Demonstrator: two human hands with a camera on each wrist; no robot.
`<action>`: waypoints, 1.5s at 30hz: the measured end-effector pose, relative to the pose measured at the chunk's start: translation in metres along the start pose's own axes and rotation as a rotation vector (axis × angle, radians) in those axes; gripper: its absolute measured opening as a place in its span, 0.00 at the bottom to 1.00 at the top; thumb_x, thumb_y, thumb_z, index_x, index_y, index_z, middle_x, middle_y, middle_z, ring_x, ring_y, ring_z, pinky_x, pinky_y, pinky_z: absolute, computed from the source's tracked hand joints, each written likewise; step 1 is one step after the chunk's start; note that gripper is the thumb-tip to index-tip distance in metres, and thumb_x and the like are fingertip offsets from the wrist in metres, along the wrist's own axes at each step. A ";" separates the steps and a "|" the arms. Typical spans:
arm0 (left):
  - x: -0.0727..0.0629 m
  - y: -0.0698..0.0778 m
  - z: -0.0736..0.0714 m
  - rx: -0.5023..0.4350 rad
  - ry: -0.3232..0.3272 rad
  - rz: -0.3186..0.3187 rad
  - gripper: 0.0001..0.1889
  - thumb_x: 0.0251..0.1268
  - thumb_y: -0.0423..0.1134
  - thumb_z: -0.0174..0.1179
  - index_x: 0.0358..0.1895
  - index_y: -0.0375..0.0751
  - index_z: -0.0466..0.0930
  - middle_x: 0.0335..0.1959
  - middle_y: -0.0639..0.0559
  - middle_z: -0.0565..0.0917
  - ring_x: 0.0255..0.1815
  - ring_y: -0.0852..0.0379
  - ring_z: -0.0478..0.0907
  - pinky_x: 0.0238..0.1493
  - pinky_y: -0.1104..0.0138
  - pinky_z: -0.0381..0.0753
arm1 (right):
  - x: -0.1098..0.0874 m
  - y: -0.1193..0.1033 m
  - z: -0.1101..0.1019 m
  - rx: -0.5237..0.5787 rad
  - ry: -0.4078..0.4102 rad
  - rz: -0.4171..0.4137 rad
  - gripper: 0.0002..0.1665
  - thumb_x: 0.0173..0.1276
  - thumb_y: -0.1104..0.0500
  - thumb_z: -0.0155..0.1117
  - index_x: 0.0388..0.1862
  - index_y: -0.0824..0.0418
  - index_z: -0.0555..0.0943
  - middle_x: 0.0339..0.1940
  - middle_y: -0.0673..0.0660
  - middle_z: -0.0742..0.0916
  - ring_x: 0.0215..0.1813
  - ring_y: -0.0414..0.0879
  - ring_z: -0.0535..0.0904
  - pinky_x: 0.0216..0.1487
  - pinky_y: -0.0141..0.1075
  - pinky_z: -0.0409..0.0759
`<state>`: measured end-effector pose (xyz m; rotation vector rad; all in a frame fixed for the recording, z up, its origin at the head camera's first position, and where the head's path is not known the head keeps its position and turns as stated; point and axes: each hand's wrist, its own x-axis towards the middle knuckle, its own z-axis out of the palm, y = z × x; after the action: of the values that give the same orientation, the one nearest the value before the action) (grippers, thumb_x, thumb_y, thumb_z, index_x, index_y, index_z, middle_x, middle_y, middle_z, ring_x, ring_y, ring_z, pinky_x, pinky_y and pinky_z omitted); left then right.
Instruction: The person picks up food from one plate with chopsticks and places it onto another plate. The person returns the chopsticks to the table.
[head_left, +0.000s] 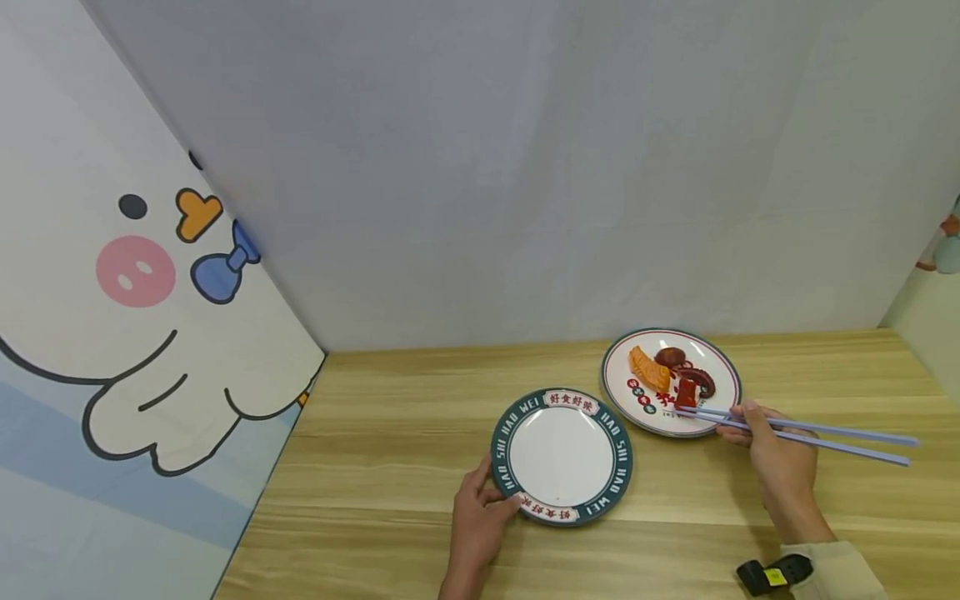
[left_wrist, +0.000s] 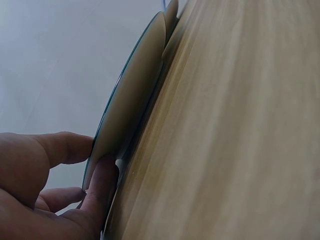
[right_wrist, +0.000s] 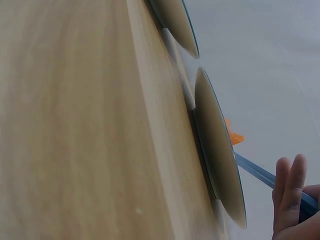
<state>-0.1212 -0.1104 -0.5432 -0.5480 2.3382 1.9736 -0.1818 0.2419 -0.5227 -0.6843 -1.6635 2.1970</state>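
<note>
My left hand pinches the lower left rim of a white plate with a dark green lettered border. In the left wrist view, the left hand has digits on both sides of that rim. A pair of pale lavender chopsticks is held in my right hand. Their tips touch or lie right at a dark red food piece on the second white plate; whether they grip it I cannot tell. An orange shrimp-like piece and brown pieces lie beside it.
Both plates stand on a wood-grain table, the food plate farther back and to the right. A pale cloth wall rises behind the table. At the left stands a panel with a cartoon print. A black band circles my right wrist.
</note>
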 end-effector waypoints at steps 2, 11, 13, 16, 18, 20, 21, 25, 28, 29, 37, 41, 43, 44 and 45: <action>0.000 -0.001 0.000 -0.002 0.001 0.002 0.42 0.56 0.21 0.70 0.78 0.29 0.66 0.65 0.40 0.76 0.46 0.54 0.81 0.39 0.70 0.85 | 0.000 0.000 0.000 0.007 -0.004 -0.002 0.14 0.81 0.61 0.60 0.35 0.55 0.88 0.28 0.46 0.91 0.24 0.37 0.88 0.32 0.27 0.87; -0.001 0.000 0.000 -0.009 -0.002 0.016 0.42 0.55 0.21 0.69 0.78 0.28 0.66 0.64 0.39 0.76 0.46 0.54 0.81 0.39 0.71 0.85 | 0.002 0.001 0.000 0.000 -0.003 0.016 0.15 0.81 0.60 0.60 0.33 0.51 0.88 0.28 0.43 0.91 0.24 0.37 0.88 0.32 0.27 0.87; -0.001 0.000 0.000 -0.009 -0.005 0.017 0.42 0.55 0.21 0.69 0.78 0.28 0.66 0.64 0.39 0.76 0.46 0.54 0.81 0.38 0.71 0.85 | 0.002 0.001 0.000 -0.008 0.000 0.021 0.15 0.81 0.60 0.60 0.32 0.51 0.88 0.27 0.42 0.91 0.24 0.36 0.88 0.33 0.26 0.87; -0.001 0.001 0.000 -0.005 -0.005 0.021 0.42 0.55 0.21 0.69 0.77 0.27 0.66 0.64 0.39 0.76 0.45 0.54 0.81 0.38 0.71 0.85 | 0.003 0.001 0.000 -0.017 -0.002 0.029 0.15 0.81 0.59 0.60 0.32 0.51 0.88 0.27 0.41 0.91 0.23 0.36 0.88 0.34 0.25 0.86; -0.001 0.001 0.000 -0.004 -0.003 0.021 0.42 0.55 0.21 0.69 0.77 0.27 0.66 0.64 0.39 0.76 0.45 0.54 0.81 0.38 0.71 0.85 | 0.003 0.001 0.000 -0.025 -0.004 0.026 0.16 0.81 0.59 0.60 0.32 0.50 0.88 0.27 0.40 0.91 0.23 0.36 0.88 0.35 0.24 0.86; -0.001 0.001 0.000 -0.002 -0.001 0.020 0.42 0.55 0.21 0.69 0.77 0.28 0.67 0.64 0.39 0.77 0.45 0.54 0.81 0.38 0.71 0.85 | 0.003 0.001 0.000 -0.016 -0.004 0.026 0.15 0.81 0.59 0.60 0.33 0.51 0.88 0.27 0.41 0.91 0.23 0.36 0.88 0.35 0.25 0.86; -0.001 0.001 0.000 -0.002 0.000 0.019 0.42 0.55 0.21 0.69 0.77 0.28 0.67 0.63 0.39 0.77 0.45 0.54 0.81 0.38 0.71 0.85 | 0.003 0.001 0.000 -0.007 -0.003 0.027 0.15 0.81 0.59 0.60 0.33 0.51 0.88 0.27 0.41 0.91 0.23 0.36 0.88 0.35 0.25 0.86; -0.001 0.001 0.000 -0.005 0.001 0.021 0.42 0.56 0.20 0.69 0.77 0.28 0.67 0.63 0.39 0.77 0.45 0.54 0.81 0.38 0.71 0.85 | 0.003 0.001 0.001 0.016 -0.001 0.028 0.16 0.81 0.61 0.59 0.33 0.52 0.88 0.28 0.43 0.91 0.24 0.37 0.88 0.34 0.26 0.87; -0.001 0.001 0.000 -0.003 0.000 0.020 0.41 0.56 0.20 0.69 0.77 0.28 0.67 0.63 0.39 0.77 0.46 0.54 0.80 0.39 0.70 0.85 | 0.002 0.001 0.001 0.007 -0.006 0.026 0.16 0.82 0.61 0.59 0.32 0.52 0.87 0.28 0.43 0.91 0.24 0.37 0.88 0.35 0.26 0.87; -0.001 0.001 0.000 -0.002 -0.002 0.019 0.41 0.56 0.20 0.69 0.77 0.28 0.67 0.63 0.40 0.77 0.46 0.54 0.80 0.39 0.70 0.85 | 0.002 0.001 0.000 0.003 -0.009 0.027 0.16 0.82 0.61 0.58 0.32 0.51 0.87 0.28 0.42 0.91 0.24 0.37 0.88 0.35 0.26 0.87; -0.001 -0.002 -0.002 -0.008 -0.015 0.033 0.42 0.56 0.20 0.69 0.78 0.27 0.66 0.65 0.38 0.76 0.46 0.54 0.81 0.40 0.70 0.86 | 0.000 0.000 -0.004 -0.011 -0.025 0.048 0.19 0.82 0.61 0.58 0.31 0.50 0.89 0.29 0.42 0.91 0.24 0.36 0.88 0.34 0.25 0.86; 0.000 -0.004 -0.002 -0.013 -0.015 0.048 0.42 0.55 0.20 0.69 0.77 0.26 0.66 0.66 0.37 0.75 0.46 0.54 0.81 0.40 0.70 0.86 | 0.000 -0.002 -0.003 -0.004 -0.026 0.045 0.19 0.82 0.62 0.58 0.31 0.51 0.89 0.30 0.43 0.91 0.25 0.37 0.88 0.33 0.26 0.87; 0.000 -0.004 -0.002 -0.017 -0.014 0.053 0.42 0.55 0.20 0.69 0.77 0.26 0.66 0.66 0.37 0.76 0.45 0.54 0.81 0.39 0.70 0.86 | 0.000 -0.002 -0.002 0.008 -0.027 0.040 0.19 0.82 0.63 0.58 0.31 0.52 0.89 0.30 0.44 0.91 0.25 0.37 0.88 0.33 0.27 0.87; 0.000 -0.004 -0.002 -0.018 -0.015 0.054 0.42 0.55 0.20 0.69 0.77 0.26 0.66 0.66 0.37 0.76 0.45 0.54 0.81 0.40 0.70 0.86 | 0.000 -0.003 -0.002 0.012 -0.027 0.038 0.19 0.82 0.63 0.57 0.31 0.52 0.89 0.30 0.44 0.91 0.25 0.37 0.88 0.32 0.27 0.87; 0.000 -0.004 -0.002 -0.019 -0.014 0.054 0.42 0.55 0.20 0.70 0.77 0.26 0.66 0.66 0.37 0.76 0.46 0.54 0.81 0.40 0.70 0.87 | 0.000 -0.003 -0.002 0.019 -0.026 0.037 0.19 0.82 0.63 0.57 0.31 0.52 0.89 0.30 0.44 0.91 0.25 0.38 0.88 0.32 0.27 0.87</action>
<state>-0.1190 -0.1131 -0.5466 -0.4754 2.3526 2.0172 -0.1807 0.2438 -0.5200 -0.6895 -1.6538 2.2537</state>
